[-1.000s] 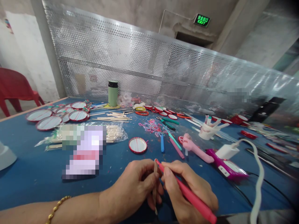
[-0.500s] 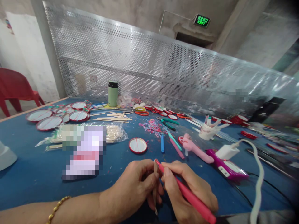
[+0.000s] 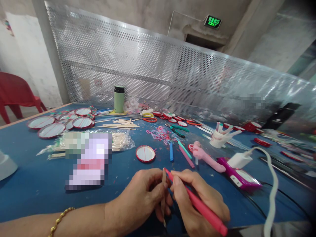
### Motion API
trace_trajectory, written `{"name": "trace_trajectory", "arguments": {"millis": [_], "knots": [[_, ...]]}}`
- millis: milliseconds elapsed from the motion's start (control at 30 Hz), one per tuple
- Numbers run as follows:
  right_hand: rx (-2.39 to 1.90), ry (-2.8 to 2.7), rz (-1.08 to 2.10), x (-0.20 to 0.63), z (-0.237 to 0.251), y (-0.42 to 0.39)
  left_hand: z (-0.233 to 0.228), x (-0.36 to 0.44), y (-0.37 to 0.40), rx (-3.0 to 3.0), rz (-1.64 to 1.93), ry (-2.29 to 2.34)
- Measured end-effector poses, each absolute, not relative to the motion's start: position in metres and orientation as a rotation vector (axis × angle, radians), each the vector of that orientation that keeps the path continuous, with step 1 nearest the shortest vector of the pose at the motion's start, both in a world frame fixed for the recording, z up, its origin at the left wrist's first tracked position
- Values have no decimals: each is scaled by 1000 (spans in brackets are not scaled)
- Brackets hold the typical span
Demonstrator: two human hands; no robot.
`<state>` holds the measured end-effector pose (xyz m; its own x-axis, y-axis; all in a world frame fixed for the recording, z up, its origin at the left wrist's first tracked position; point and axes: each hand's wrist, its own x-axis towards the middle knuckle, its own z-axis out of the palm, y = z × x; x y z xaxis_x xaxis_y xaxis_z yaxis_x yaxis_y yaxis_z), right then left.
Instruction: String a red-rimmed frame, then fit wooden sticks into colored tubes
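My left hand (image 3: 138,196) is closed around a flat, thin wooden craft stick (image 3: 164,179), held upright between thumb and fingers. A pinkish-red felt-tip pen (image 3: 208,214) sits in my right hand (image 3: 201,197) in a writing grip. Its tip meets the upper end of the stick, where some red shows; the exact contact is small. Just beyond my hands lies a round, red-rimmed disc (image 3: 145,154) with a pale face. Blue (image 3: 171,152), purple (image 3: 187,157) and teal (image 3: 185,149) pens lie to its right.
Bagged sticks (image 3: 122,141) and a blurred-out phone-like slab (image 3: 91,161) lie left. Several red-rimmed discs (image 3: 51,130) are stacked farther left. Small pink and blue loops (image 3: 160,133), pliers (image 3: 177,131), a cup of pens (image 3: 218,140), a pink glue gun (image 3: 209,161) and a purple power strip (image 3: 243,179) occupy the right.
Almost nothing differs. The pen and my hands keep nearly the same pose, with the pen tip at the stick's end; the view has shifted very slightly.
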<state>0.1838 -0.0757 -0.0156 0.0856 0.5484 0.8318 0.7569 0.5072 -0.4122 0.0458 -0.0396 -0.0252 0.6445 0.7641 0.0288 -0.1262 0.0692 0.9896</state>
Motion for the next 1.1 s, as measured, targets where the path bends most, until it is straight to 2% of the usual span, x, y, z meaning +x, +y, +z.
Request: {"name": "trace_trajectory", "arguments": {"millis": [1100], "knots": [[-1193,-1573,-237,187,-15,-77,-26,45,-39,1339,729,592]]}}
